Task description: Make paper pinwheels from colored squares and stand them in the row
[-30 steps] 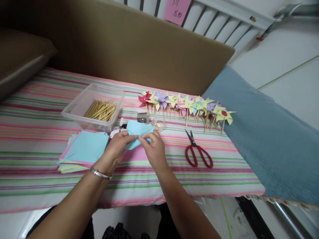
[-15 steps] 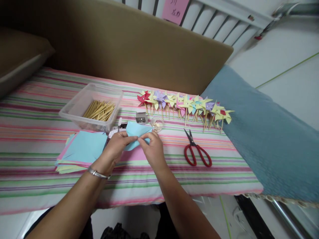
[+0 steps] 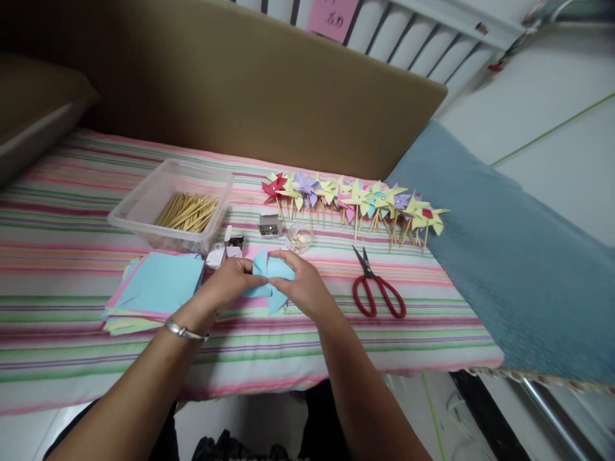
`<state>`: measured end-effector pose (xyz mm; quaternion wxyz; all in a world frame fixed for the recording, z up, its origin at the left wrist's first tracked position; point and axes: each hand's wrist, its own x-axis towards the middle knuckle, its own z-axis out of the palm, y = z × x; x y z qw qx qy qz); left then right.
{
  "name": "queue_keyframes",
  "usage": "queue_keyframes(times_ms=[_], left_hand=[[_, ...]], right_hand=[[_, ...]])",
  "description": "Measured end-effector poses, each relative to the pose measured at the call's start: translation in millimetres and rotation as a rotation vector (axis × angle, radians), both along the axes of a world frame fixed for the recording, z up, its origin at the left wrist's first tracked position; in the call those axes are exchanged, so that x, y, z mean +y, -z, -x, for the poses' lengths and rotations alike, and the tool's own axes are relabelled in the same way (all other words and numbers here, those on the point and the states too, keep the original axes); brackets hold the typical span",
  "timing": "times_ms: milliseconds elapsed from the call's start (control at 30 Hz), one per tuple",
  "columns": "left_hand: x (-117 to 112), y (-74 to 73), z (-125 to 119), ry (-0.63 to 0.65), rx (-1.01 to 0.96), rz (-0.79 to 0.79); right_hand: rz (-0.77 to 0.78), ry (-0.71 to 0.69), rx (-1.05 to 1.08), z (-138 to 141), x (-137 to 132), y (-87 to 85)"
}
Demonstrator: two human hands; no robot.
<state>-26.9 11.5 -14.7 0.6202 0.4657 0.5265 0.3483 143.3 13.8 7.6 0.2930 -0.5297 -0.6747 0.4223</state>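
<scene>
A blue paper pinwheel (image 3: 281, 269), its corners folded in toward the middle, is held between my two hands. My left hand (image 3: 230, 280) pinches its left side, thumb near the centre. From the right, my right hand (image 3: 302, 285) grips it with thumb and fingers, the thumb also at the centre. Under the pinwheel lies pink paper (image 3: 259, 302), mostly covered. Just beyond the hands stand a small box of metal pins (image 3: 270, 225), a round clear dish (image 3: 300, 238) with small pale pieces, and another small open box (image 3: 234, 245).
Left of my hands lies a stack of cut coloured paper squares (image 3: 161, 282). Behind it is a clear plastic bin (image 3: 139, 218) of wooden sticks (image 3: 189, 212). Finished pinwheels (image 3: 355, 195) line the back. Red-handled scissors (image 3: 377, 285) lie to the right on the striped cloth (image 3: 432, 339).
The blue paper has turned and now shows several folded blades meeting at the centre. My right hand has shifted slightly, its fingers spread further over the paper.
</scene>
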Motion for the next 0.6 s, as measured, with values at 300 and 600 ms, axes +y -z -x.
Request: queue_keyframes(times_ms=[300, 600], left_hand=[[0, 4.9, 0, 0.032, -0.137, -0.002], [2, -8.9, 2, -0.11, -0.245, -0.003]], right_hand=[[0.054, -0.073, 0.142, -5, 3, 6.3], [0.147, 0.054, 0.303, -4, 9, 12.0]])
